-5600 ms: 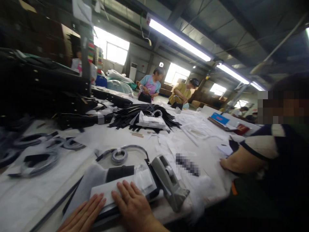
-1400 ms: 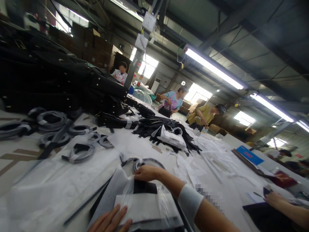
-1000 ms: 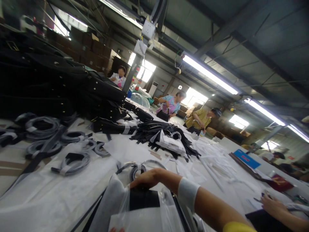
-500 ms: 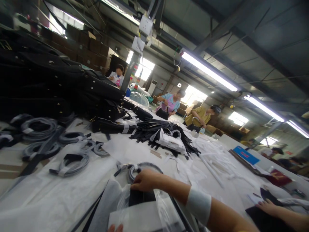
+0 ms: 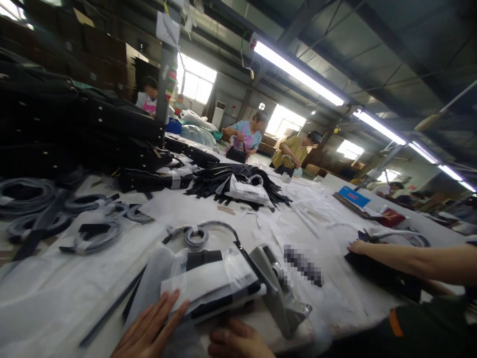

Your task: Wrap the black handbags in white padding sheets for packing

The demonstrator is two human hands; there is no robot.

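A black bag (image 5: 223,297), partly wrapped in white paper and clear plastic, lies on the white table near its front edge. My left hand (image 5: 151,325) rests with fingers spread on the wrapping at the bag's left front. Just below the bag's front edge is my right hand (image 5: 238,339), blurred, its fingers curled; whether it grips anything is hidden. The bag's thin black handle arches behind it, beside a small wrapped ring-shaped coil (image 5: 196,237). A grey metal tape dispenser (image 5: 278,288) stands against the bag's right side.
Wrapped coils (image 5: 99,236) and stacked black bags (image 5: 74,129) occupy the left. Black straps (image 5: 238,181) lie in a heap farther back. At the right, another person's arm (image 5: 413,258) reaches over black material. More people work beyond the table.
My right hand has moved from the coil down to the bag's front edge. My left hand shows more fully on the wrapping. The view has shifted right, and the dispenser is now in plain sight.
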